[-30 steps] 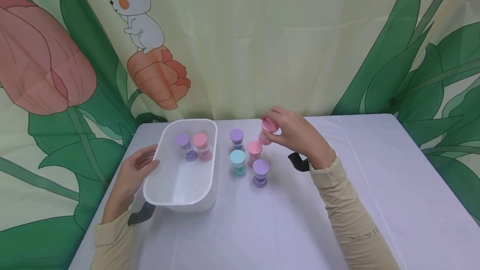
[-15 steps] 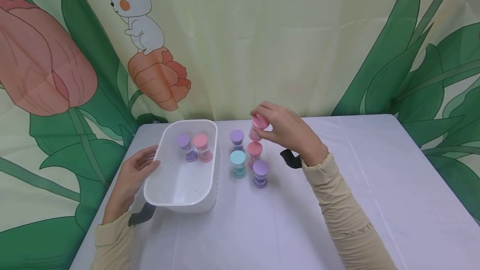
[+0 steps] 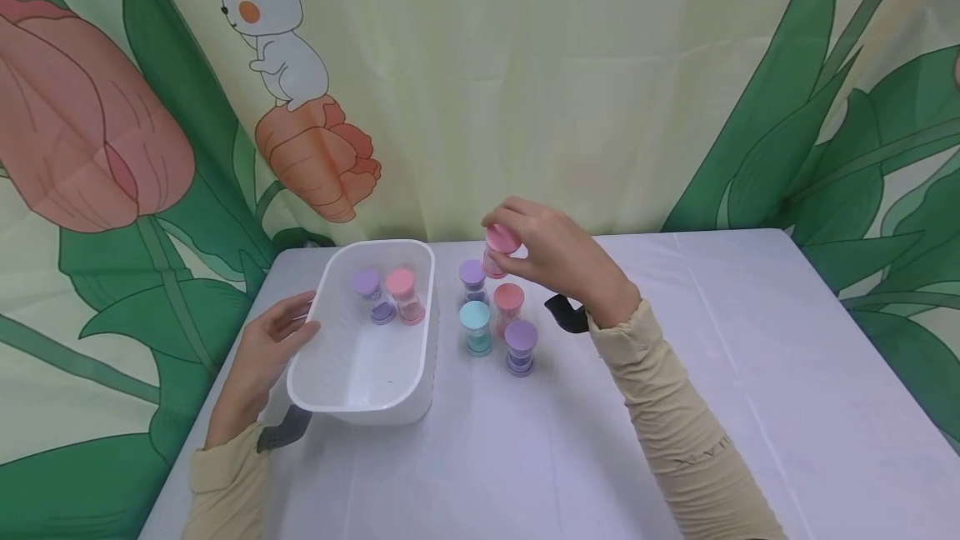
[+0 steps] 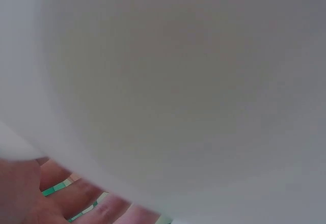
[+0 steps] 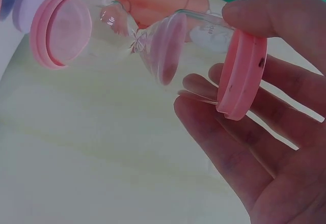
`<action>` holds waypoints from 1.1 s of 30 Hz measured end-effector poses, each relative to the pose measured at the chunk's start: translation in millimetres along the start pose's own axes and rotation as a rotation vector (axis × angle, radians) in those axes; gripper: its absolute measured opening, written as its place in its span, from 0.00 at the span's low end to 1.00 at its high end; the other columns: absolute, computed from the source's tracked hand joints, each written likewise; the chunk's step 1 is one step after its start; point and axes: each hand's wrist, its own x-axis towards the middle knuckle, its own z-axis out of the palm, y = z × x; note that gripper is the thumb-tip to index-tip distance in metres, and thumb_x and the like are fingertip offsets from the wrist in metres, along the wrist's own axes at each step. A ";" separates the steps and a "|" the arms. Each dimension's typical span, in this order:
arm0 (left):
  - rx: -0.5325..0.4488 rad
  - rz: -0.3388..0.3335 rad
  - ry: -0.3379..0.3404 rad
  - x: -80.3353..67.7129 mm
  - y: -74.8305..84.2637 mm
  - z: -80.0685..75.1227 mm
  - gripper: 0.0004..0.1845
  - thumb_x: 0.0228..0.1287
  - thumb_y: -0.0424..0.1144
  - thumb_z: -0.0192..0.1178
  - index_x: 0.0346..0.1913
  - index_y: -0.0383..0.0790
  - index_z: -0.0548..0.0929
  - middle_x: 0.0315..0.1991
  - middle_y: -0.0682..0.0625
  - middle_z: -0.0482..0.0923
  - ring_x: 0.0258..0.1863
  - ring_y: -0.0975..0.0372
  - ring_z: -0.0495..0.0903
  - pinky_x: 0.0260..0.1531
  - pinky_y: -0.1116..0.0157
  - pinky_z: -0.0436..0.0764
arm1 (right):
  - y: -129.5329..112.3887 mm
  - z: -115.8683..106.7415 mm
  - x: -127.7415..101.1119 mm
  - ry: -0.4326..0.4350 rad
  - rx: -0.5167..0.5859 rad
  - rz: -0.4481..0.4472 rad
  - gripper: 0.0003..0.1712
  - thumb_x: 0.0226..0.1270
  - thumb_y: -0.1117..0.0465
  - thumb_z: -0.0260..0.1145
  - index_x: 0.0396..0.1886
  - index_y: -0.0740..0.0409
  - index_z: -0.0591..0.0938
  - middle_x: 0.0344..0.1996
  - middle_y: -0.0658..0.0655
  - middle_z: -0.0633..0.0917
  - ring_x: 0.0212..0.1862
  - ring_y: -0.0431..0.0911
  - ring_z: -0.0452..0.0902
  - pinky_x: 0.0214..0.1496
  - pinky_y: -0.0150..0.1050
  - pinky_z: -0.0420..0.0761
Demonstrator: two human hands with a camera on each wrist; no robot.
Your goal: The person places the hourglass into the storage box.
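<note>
My right hand (image 3: 564,252) pinches the upper pink cap of a small pink hourglass (image 3: 501,248), raised at the back of a loose group. In the right wrist view, pink sand lies in that hourglass (image 5: 165,51) near the gripped cap. Below it stand a purple hourglass (image 3: 472,277), a pink one (image 3: 508,302), a teal one (image 3: 476,323) and another purple one (image 3: 521,344). At the left, my left hand (image 3: 270,340) holds the side of a white tub (image 3: 360,390), thumb at its rim. Inside lean a purple hourglass (image 3: 369,290) and a pink hourglass (image 3: 403,290).
A white cloth covers the table (image 3: 637,440). Behind it hangs a curtain (image 3: 525,90) printed with a rabbit, carrot and tulips. The tub's wall (image 4: 178,91) fills most of the left wrist view.
My right hand has carried the pink hourglass leftward and slightly up, from behind the right of the group to above the rear purple one. My left hand and the tub stay in place.
</note>
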 end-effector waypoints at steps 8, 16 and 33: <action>-0.004 0.001 0.001 0.0 -0.2 0.0 0.35 0.71 0.52 0.59 0.76 0.46 0.63 0.71 0.41 0.67 0.64 0.52 0.71 0.45 0.77 0.78 | -8.2 3.9 7.8 -0.004 0.015 -0.014 0.16 0.61 0.61 0.72 0.47 0.60 0.83 0.42 0.51 0.82 0.42 0.42 0.77 0.47 0.36 0.79; -0.005 0.002 -0.005 2.2 -2.0 -0.5 0.35 0.71 0.52 0.58 0.76 0.46 0.63 0.71 0.41 0.67 0.64 0.52 0.71 0.45 0.77 0.78 | -12.7 7.4 14.0 0.003 0.018 -0.036 0.15 0.61 0.62 0.72 0.47 0.60 0.83 0.41 0.51 0.82 0.42 0.42 0.77 0.47 0.35 0.80; 0.000 0.003 -0.003 1.6 -2.6 -0.4 0.35 0.71 0.53 0.58 0.76 0.46 0.62 0.72 0.41 0.66 0.66 0.49 0.71 0.48 0.71 0.81 | -29.2 18.7 28.6 -0.020 0.046 -0.064 0.16 0.61 0.61 0.73 0.48 0.58 0.83 0.43 0.51 0.82 0.45 0.42 0.77 0.50 0.34 0.80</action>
